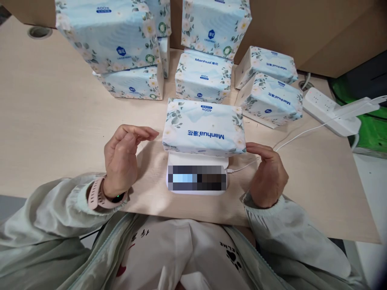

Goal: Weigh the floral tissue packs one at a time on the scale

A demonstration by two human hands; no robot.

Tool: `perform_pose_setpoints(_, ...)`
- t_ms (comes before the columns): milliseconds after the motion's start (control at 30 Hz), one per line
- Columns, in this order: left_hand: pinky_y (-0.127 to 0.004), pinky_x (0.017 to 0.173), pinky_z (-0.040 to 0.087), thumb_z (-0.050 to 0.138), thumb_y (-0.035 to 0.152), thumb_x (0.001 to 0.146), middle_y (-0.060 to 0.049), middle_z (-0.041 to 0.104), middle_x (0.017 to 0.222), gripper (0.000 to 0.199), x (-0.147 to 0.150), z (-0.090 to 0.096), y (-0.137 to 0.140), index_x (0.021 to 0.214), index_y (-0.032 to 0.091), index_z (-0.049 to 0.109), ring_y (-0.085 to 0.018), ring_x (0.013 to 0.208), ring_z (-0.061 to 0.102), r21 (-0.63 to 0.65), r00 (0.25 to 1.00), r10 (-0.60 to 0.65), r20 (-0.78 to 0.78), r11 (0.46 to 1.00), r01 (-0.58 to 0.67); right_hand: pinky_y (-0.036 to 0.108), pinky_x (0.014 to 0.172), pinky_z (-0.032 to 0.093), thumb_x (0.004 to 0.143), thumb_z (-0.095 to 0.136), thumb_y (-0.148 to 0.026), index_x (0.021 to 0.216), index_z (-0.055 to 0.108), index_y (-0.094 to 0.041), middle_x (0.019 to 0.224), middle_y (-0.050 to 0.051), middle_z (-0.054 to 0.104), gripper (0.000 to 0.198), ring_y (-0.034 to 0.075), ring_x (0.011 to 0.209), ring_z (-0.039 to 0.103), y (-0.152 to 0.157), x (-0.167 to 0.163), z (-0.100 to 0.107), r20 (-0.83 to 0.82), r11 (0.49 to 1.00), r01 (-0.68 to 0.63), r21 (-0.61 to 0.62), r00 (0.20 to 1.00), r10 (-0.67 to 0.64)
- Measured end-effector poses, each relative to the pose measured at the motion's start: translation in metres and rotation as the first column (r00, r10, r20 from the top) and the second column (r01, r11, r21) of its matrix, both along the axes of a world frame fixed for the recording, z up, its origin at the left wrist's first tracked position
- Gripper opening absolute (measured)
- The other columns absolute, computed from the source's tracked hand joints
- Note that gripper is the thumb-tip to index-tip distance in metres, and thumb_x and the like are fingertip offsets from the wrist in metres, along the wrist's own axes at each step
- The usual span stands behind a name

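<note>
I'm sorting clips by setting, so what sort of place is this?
Probably an office-type workspace: the pale tabletop has a cable hole, and a power strip lies near the Manhua packs.

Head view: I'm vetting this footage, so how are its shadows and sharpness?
Head view: soft shadows fall on the table beside the left hand; head view: lettering on the front pack is readable, though coarse pixel blocks hide the display of the white device.
</note>
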State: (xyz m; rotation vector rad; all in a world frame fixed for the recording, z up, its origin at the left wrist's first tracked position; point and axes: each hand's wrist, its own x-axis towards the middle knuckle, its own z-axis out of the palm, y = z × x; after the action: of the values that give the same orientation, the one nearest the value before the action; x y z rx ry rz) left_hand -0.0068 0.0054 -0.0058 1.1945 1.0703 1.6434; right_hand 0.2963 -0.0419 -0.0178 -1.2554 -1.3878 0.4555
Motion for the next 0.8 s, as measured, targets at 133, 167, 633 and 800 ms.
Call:
perform_pose_setpoints(133,-0.051,0.114,0.064,0.071,0.048,0.106,-0.004,0.087,0.115,0.026,-0.003,0.000,0.005,0.109,0.031,0.090,-0.029,0.116,0.081,0.002,0.994,-0.040,-0.097,0.999,0.040,0.061,0.126,0.056,0.112,0.057,-0.054,0.149,0.072,-0.035,0.148,0.005,0.077,0.045,0.033,0.143,0.071,0.007,0.002,-0.002,0.058,0.988,-0.106,-0.115,0.992,0.113)
perform_pose_setpoints(167,-0.054,0.118,0.064,0.072,0.051,0.106,-0.003,0.087,0.121,0.026,-0.003,0.001,0.006,0.114,0.033,0.090,-0.030,0.122,0.080,-0.013,0.990,-0.073,-0.118,0.997,0.072,0.062,0.131,0.052,0.109,0.062,-0.055,0.160,0.063,-0.037,0.159,0.005,0.070,0.054,0.034,0.151,0.065,0.011,0.002,-0.004,0.064,0.977,-0.158,-0.141,0.984,0.168)
perform_pose_setpoints(633,-0.050,0.124,0.060,0.079,0.023,0.101,0.010,0.082,0.136,0.020,0.097,0.083,0.065,0.119,0.027,0.086,-0.032,0.147,0.069,-0.012,0.802,-0.522,-0.291,0.840,0.542,0.063,0.140,0.039,0.096,0.085,-0.048,0.166,0.055,-0.036,0.177,0.006,0.050,0.076,0.041,0.169,0.044,0.045,0.035,0.031,-0.020,0.959,0.105,0.264,0.994,-0.103)
perform_pose_setpoints(800,-0.024,0.091,0.056,0.044,0.016,0.099,0.011,0.080,0.131,0.035,0.168,0.125,0.122,0.087,0.008,0.077,-0.028,0.145,0.063,-0.138,0.734,-0.625,-0.266,0.778,0.613,0.049,0.145,0.035,0.103,0.074,-0.059,0.160,0.056,-0.037,0.175,-0.002,0.055,0.064,0.027,0.168,0.048,0.113,0.094,0.055,0.059,0.951,0.096,0.293,0.991,-0.119)
